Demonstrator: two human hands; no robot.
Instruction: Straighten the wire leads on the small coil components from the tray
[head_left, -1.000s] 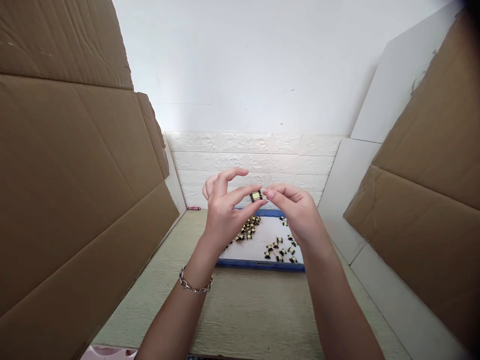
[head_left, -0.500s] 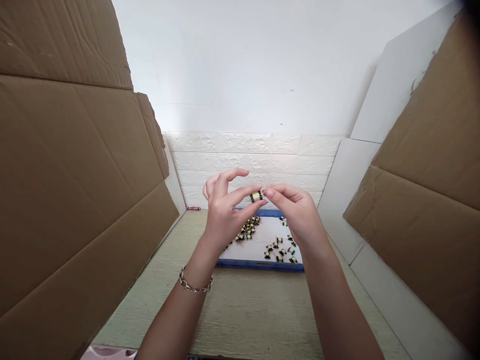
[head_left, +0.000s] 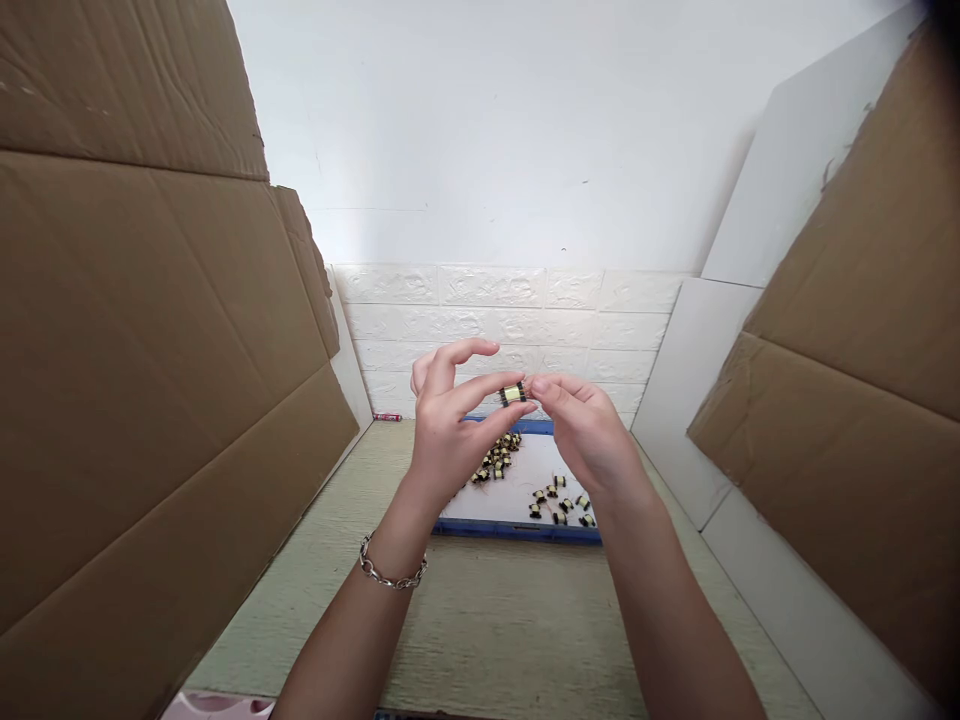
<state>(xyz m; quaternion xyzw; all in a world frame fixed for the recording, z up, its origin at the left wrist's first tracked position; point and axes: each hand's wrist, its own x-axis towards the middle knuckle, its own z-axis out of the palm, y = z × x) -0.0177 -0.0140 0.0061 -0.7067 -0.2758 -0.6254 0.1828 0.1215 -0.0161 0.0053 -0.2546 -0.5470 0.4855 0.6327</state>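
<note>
Between thumb and forefinger, my left hand (head_left: 454, 415) pinches a small transformer coil (head_left: 513, 393) with a yellow-wrapped middle and black ends. The other fingers of that hand are raised and curved. Closed fingertips of my right hand (head_left: 589, 425) pinch at the coil's right end, where thin copper-coloured wire leads show; exactly what they grip is partly hidden. Both hands hover above a blue tray (head_left: 517, 533) with a white bottom. In it lie a heap of similar coils (head_left: 499, 460) on the left and several scattered coils (head_left: 560, 503) on the right.
The tray stands on a pale green tabletop (head_left: 517, 620). Tall cardboard panels rise on the left (head_left: 150, 350) and right (head_left: 847, 300). A white brick-patterned wall (head_left: 487, 290) closes the back. A small red tube (head_left: 387, 417) lies at the back left.
My right hand has shifted slightly left and its wrist has turned, now covering the coils at the tray's far right. My left hand and the coil have hardly moved.
</note>
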